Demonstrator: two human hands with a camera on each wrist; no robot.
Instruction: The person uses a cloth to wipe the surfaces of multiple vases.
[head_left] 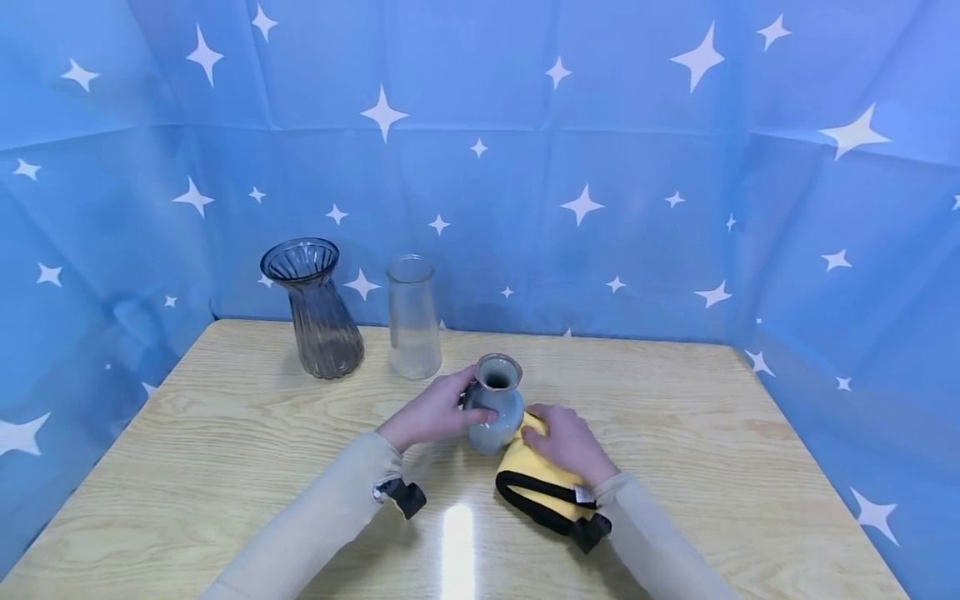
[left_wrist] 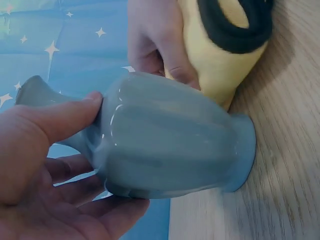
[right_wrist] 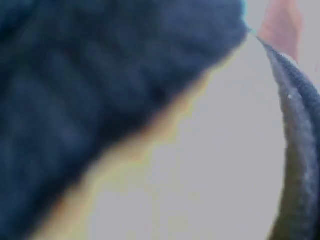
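Around the neck and shoulder of a small blue-grey ceramic vase [head_left: 495,417], my left hand [head_left: 438,410] curls its thumb and fingers. The left wrist view shows the vase [left_wrist: 165,140] with its foot near the wooden tabletop; whether it touches cannot be told. My right hand [head_left: 564,437] grips a folded yellow cloth [head_left: 536,471] with black edging and holds it against the vase's right side. In the right wrist view the cloth [right_wrist: 210,160] and its dark edging fill nearly everything, blurred, hiding most of the hand.
Behind and to the left stand a dark ribbed glass vase [head_left: 322,325] with a flared rim and a clear glass vase [head_left: 415,333]. Pale wood covers the table [head_left: 712,467]. A blue curtain [head_left: 480,183] with white stars surrounds the back and sides.
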